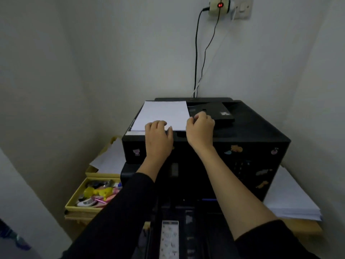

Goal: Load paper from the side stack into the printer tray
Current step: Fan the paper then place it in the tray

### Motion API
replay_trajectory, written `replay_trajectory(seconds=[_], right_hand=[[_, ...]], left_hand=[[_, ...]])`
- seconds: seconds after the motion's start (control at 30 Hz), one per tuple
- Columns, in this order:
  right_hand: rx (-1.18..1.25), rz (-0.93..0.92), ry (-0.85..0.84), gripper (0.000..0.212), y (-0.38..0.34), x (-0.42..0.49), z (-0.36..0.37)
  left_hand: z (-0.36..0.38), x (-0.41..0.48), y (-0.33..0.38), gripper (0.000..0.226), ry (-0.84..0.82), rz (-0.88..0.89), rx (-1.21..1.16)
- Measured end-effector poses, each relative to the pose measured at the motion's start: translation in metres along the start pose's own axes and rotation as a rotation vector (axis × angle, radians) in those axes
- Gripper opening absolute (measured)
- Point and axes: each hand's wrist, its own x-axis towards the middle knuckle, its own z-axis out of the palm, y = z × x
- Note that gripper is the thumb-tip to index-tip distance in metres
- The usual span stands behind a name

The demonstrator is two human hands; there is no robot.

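A black printer [252,139] with small stickers on its front stands against the wall. A sheaf of white paper [164,114] lies flat on its top at the left. My left hand [158,137] rests on the near edge of the sheaf, fingers curled over it. My right hand [200,128] pinches the sheaf's right near corner with curled fingers. The pulled-out printer tray [173,212] sits dark below my forearms. A side stack of white paper [291,200] lies to the right of the printer.
A yellow tray [74,199] of small colourful items sits at lower left, with loose sheets [110,157] on a box behind it. Black cables [196,53] run up the wall to a socket [220,6]. Walls close in on both sides.
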Motion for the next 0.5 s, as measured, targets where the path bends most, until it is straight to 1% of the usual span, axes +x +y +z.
replay_trajectory(seconds=[0.1,0.13,0.2,0.23,0.27,0.3,0.37,0.4,0.43,0.5], right_hand=[[-0.017,0.105,-0.061,0.027,-0.003,0.048,0.020],[-0.033,0.152,-0.095,0.027,-0.001,0.061,0.028],[-0.061,0.241,-0.175,0.016,0.004,0.083,0.041],[-0.048,0.273,-0.217,0.017,0.005,0.091,0.046],[-0.025,0.301,-0.247,0.023,0.008,0.099,0.052],[0.006,0.333,-0.275,0.021,0.008,0.104,0.057],[0.075,0.393,-0.304,0.007,0.008,0.111,0.063],[0.119,0.419,-0.297,0.006,0.008,0.114,0.066],[0.165,0.453,-0.288,0.008,0.007,0.118,0.069],[0.211,0.522,-0.296,0.023,0.008,0.126,0.073]], left_hand=[[0.006,0.044,-0.008,0.032,-0.058,-0.031,-0.013],[0.009,0.056,-0.011,0.032,-0.104,-0.049,0.027],[0.014,0.075,-0.015,0.029,-0.216,-0.104,0.119],[0.015,0.082,-0.017,0.025,-0.263,-0.130,0.160],[0.017,0.087,-0.019,0.019,-0.301,-0.152,0.203],[0.017,0.092,-0.021,0.015,-0.331,-0.170,0.233],[0.020,0.098,-0.022,0.024,-0.351,-0.190,0.254],[0.021,0.101,-0.023,0.027,-0.348,-0.194,0.249],[0.023,0.104,-0.025,0.027,-0.341,-0.196,0.241],[0.027,0.110,-0.028,0.026,-0.338,-0.212,0.226]])
